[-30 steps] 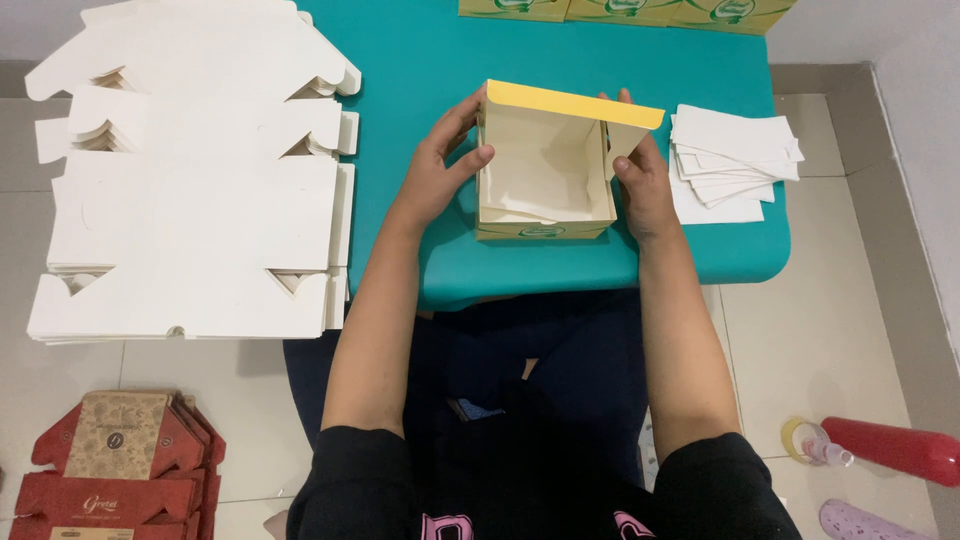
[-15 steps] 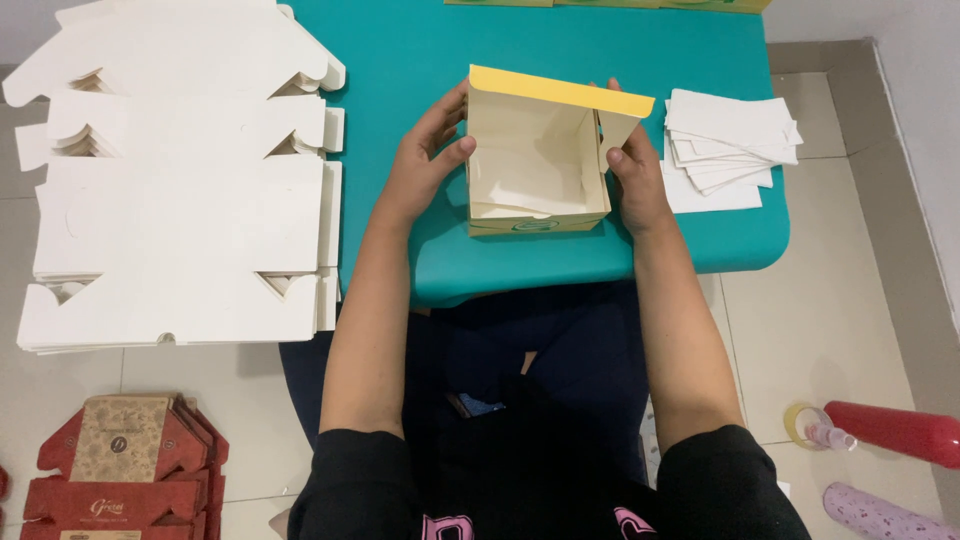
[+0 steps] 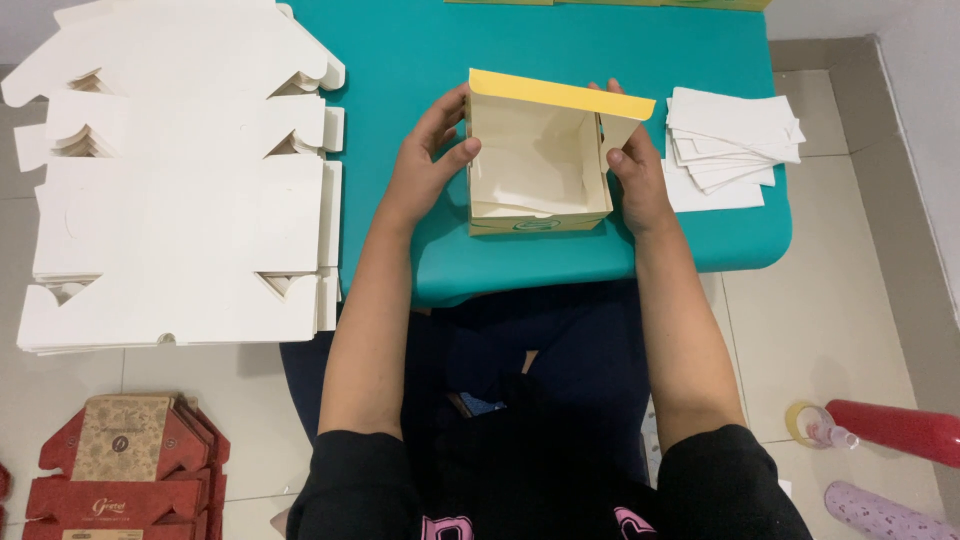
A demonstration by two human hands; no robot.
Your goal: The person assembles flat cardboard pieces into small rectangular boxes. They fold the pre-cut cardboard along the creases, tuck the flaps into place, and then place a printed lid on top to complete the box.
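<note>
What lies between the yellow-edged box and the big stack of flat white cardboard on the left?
In the head view, the left hand on the box, then bare teal table up to the cardboard stack.

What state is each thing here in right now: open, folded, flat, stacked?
Box: half folded, open on top, upright on the teal table.
Left hand: grips the box's left wall.
Right hand: grips the right wall.
Blanks: flat, stacked.
Paper slips: loose pile.
Red boxes: flattened, on floor.
</note>
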